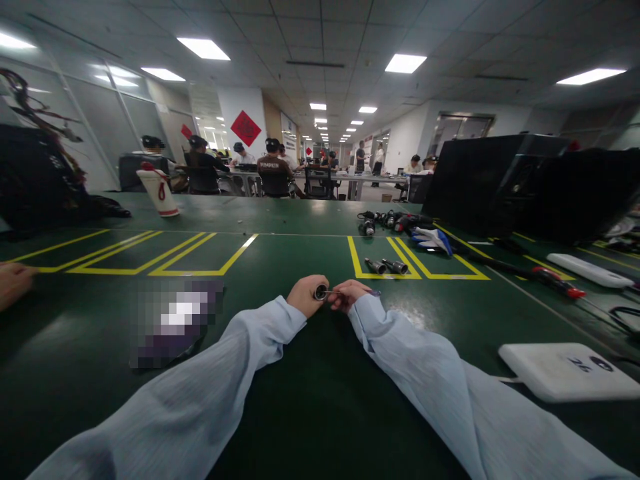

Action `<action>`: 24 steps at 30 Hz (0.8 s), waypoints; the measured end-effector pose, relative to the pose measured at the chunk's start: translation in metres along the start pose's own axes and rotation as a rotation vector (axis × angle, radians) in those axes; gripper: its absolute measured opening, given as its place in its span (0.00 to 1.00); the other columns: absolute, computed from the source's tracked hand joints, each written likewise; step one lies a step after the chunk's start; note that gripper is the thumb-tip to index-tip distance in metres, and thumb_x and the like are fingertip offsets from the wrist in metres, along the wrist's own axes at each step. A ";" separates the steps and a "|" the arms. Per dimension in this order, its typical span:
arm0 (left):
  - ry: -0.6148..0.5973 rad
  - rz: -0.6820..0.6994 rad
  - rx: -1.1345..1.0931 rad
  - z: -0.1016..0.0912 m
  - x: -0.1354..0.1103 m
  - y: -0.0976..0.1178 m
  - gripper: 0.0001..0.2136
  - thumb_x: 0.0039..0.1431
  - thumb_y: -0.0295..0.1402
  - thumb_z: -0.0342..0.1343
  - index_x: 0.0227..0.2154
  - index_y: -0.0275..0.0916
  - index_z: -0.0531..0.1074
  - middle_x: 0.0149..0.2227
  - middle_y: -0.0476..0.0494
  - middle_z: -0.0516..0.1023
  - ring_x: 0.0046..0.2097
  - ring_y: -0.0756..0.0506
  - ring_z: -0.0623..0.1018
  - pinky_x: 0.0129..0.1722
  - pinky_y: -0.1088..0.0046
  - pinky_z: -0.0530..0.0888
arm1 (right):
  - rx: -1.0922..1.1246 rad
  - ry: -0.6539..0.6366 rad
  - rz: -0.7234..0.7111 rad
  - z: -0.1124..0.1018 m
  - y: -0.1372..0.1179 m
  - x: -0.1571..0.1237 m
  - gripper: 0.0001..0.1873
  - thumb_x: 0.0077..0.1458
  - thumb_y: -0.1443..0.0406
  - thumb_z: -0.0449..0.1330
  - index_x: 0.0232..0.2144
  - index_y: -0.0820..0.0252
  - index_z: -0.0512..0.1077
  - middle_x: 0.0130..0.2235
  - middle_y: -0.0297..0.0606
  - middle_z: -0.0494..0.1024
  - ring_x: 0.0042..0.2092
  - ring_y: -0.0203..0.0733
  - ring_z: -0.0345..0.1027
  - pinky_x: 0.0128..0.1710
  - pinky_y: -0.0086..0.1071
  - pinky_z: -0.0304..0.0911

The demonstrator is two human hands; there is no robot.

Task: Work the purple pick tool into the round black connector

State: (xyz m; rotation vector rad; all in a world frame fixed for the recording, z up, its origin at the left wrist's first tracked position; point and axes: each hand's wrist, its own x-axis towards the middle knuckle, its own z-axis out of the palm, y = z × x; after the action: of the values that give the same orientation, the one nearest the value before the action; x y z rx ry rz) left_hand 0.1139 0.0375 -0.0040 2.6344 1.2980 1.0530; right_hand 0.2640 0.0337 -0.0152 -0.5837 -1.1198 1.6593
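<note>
My left hand (pixel 306 294) is closed around a small round metal connector (pixel 321 292), its open end facing me. My right hand (pixel 349 294) pinches a thin metal tool (pixel 370 292) whose tip meets the connector. Both hands rest close together on the green table (pixel 300 393), just in front of me. Two more small metal connectors (pixel 387 267) lie inside a yellow-taped box beyond my right hand. Light blue sleeves cover both my forearms.
A pile of dark connectors and a blue-white glove (pixel 433 239) lies at the back right beside black cases (pixel 505 183). A white flat box (pixel 567 370) and red-handled screwdriver (pixel 553 281) sit right. A white cup (pixel 159 191) stands back left. Another person's hand (pixel 13 283) shows at the left edge. People sit at far tables.
</note>
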 end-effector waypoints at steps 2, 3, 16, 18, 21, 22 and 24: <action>0.002 -0.004 0.010 0.000 0.000 0.000 0.03 0.43 0.24 0.49 0.20 0.37 0.62 0.21 0.51 0.63 0.25 0.52 0.65 0.26 0.78 0.62 | -0.028 0.010 -0.017 -0.001 0.000 -0.001 0.05 0.39 0.73 0.54 0.19 0.62 0.69 0.18 0.33 0.75 0.19 0.33 0.65 0.23 0.28 0.64; 0.003 -0.007 0.019 0.000 0.000 0.000 0.03 0.44 0.25 0.49 0.20 0.37 0.62 0.21 0.51 0.63 0.25 0.51 0.65 0.26 0.77 0.62 | -0.049 0.015 -0.026 -0.001 0.000 -0.001 0.05 0.39 0.72 0.54 0.19 0.62 0.69 0.19 0.33 0.75 0.19 0.33 0.66 0.22 0.28 0.63; 0.002 -0.036 0.022 -0.001 0.001 0.001 0.03 0.42 0.23 0.48 0.20 0.37 0.62 0.21 0.51 0.65 0.26 0.52 0.66 0.26 0.78 0.63 | -0.035 0.009 0.003 0.003 0.001 -0.002 0.04 0.38 0.72 0.53 0.18 0.62 0.68 0.18 0.33 0.75 0.19 0.32 0.65 0.23 0.28 0.65; 0.001 -0.039 0.022 -0.001 0.001 0.001 0.03 0.43 0.23 0.48 0.20 0.37 0.62 0.21 0.51 0.65 0.26 0.52 0.66 0.26 0.78 0.63 | -0.031 0.013 -0.004 0.002 0.001 -0.002 0.04 0.38 0.71 0.53 0.18 0.62 0.68 0.18 0.33 0.75 0.19 0.31 0.65 0.23 0.28 0.65; 0.003 -0.045 0.045 -0.001 0.001 0.001 0.02 0.43 0.25 0.49 0.20 0.37 0.63 0.21 0.51 0.65 0.26 0.51 0.66 0.26 0.77 0.62 | -0.054 0.025 -0.029 0.002 0.001 -0.003 0.03 0.38 0.71 0.55 0.19 0.62 0.69 0.19 0.32 0.75 0.19 0.32 0.66 0.22 0.27 0.64; 0.003 -0.047 0.057 -0.001 0.001 0.001 0.02 0.43 0.25 0.49 0.20 0.37 0.63 0.21 0.50 0.64 0.25 0.51 0.66 0.25 0.77 0.62 | -0.069 0.032 -0.037 0.003 0.001 -0.003 0.03 0.38 0.71 0.55 0.19 0.62 0.69 0.19 0.32 0.75 0.18 0.32 0.66 0.21 0.26 0.64; 0.002 -0.049 0.082 -0.001 0.001 0.001 0.02 0.43 0.25 0.49 0.20 0.37 0.63 0.21 0.50 0.64 0.26 0.50 0.65 0.25 0.75 0.61 | -0.115 0.055 -0.052 0.005 0.001 -0.005 0.02 0.38 0.70 0.56 0.19 0.63 0.69 0.18 0.31 0.75 0.17 0.31 0.66 0.19 0.24 0.62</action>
State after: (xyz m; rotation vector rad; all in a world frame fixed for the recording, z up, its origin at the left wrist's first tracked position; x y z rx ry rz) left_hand 0.1147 0.0373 -0.0024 2.6450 1.4286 1.0181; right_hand 0.2616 0.0276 -0.0144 -0.6640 -1.1858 1.5333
